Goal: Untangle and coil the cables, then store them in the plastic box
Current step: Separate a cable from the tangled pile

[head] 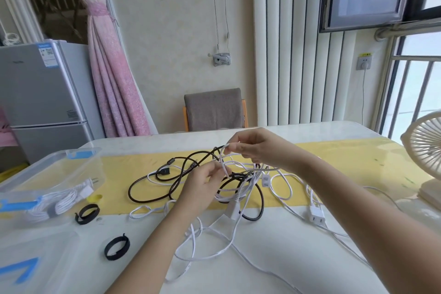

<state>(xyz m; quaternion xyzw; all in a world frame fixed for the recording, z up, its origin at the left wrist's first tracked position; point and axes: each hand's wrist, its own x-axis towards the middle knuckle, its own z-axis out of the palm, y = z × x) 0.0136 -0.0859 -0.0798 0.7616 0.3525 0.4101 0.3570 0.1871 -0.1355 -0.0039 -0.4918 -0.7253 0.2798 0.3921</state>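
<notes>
Hands are working over a tangle in the middle of the worktop (286,258). The right hand (257,148) is pinching a loop of the white cable (222,161) between thumb and fingers, holding it a little above the pile. The left hand (205,186), just below, is pinching another stretch of the same white cable. The black cable (163,171) is lying mixed with the white strands on the worktop. The plastic box (47,164) is standing at the left, well apart, containing a coiled cable (62,201).

A home room: a small fridge (45,100) and pink curtain (112,74) at left, a chair (214,110) behind the table (298,258).
</notes>
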